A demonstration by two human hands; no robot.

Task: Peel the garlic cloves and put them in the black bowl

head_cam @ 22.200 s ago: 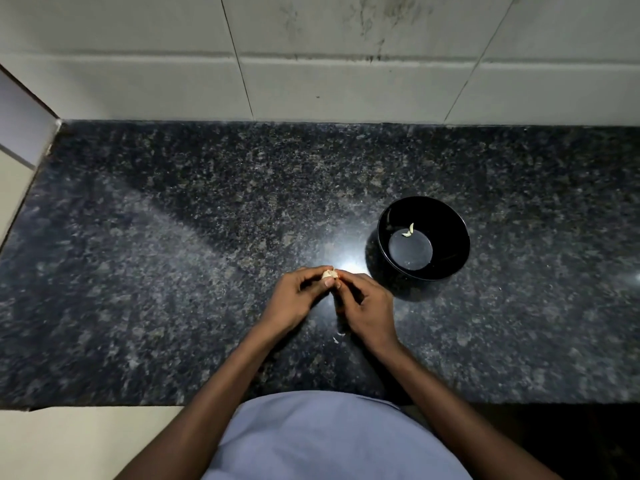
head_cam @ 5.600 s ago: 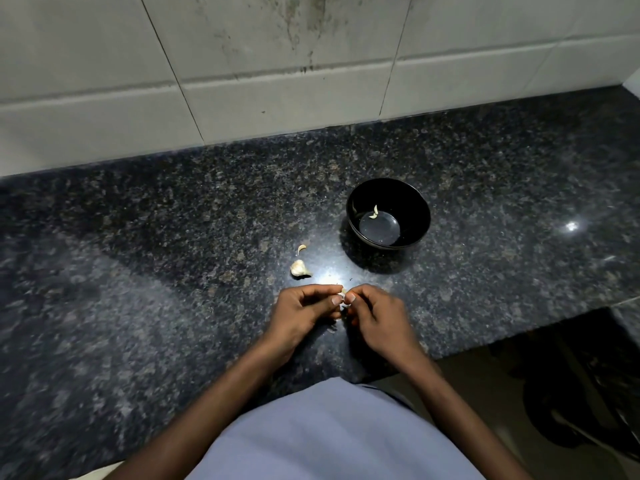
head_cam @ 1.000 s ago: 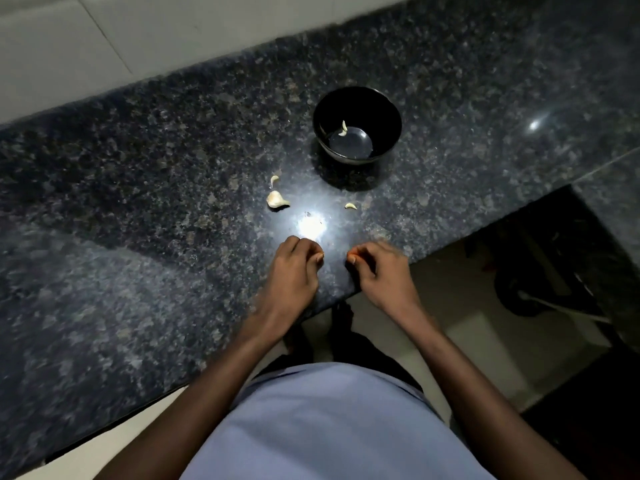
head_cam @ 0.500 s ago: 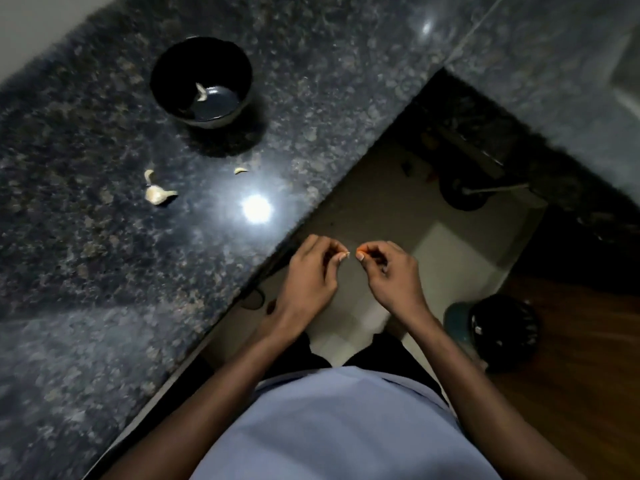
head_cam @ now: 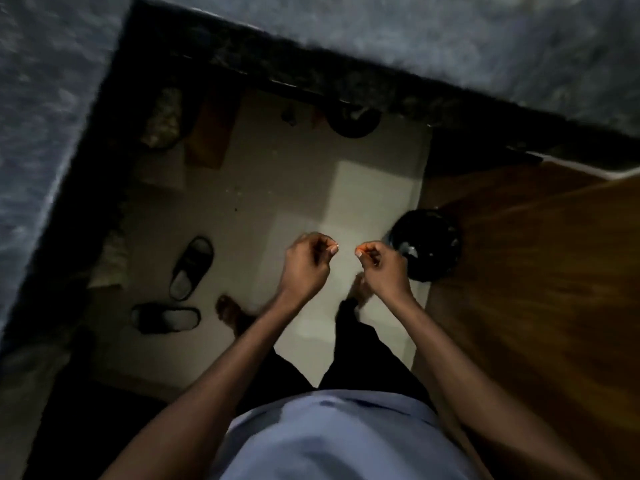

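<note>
Now both hands hang over the pale tiled floor [head_cam: 304, 188], well clear of the speckled dark granite counter [head_cam: 45, 98]. The left hand [head_cam: 306, 266] has its fingers curled in, thumb to fingertip; whether anything is pinched there cannot be told. The right hand [head_cam: 382, 268] is curled alike, thumb and forefinger closed on a tiny orange-lit speck, perhaps skin, too small to name. Just beyond the right fingers stands a round black bin [head_cam: 429, 245] on the floor, its contents unclear. Neither garlic cloves nor black bowl are in view. Left of the left fingers lie two dark slippers [head_cam: 190, 268] beside a bare foot [head_cam: 230, 311]. Brown wooden panelling [head_cam: 536, 289] fills the right.
</note>
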